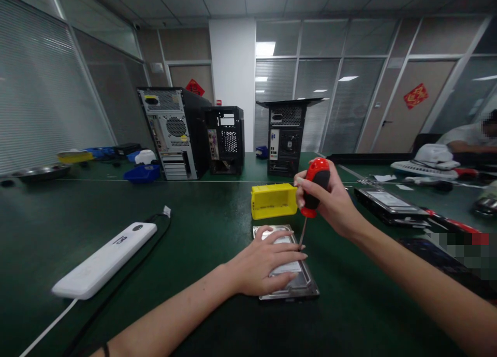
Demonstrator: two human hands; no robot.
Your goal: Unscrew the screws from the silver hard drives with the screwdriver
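Note:
A silver hard drive (306,287) lies on the green table in front of me. My left hand (269,263) rests flat across its top, fingers spread. In my right hand (324,196) is a screwdriver (316,183) with a red and black handle, held nearly upright above the drive. Its thin shaft points down to the drive's right edge, close to my left fingertips; the tip itself is too small to make out. Just behind the drive stands a yellow bin (274,201) with small dark bits inside.
A white power strip (106,258) with cables lies at left. Three computer cases (174,134) stand at the back, near a blue bin (142,174). Stacked drives (390,204) and red-handled tools are at right. A person (466,139) sits at far right.

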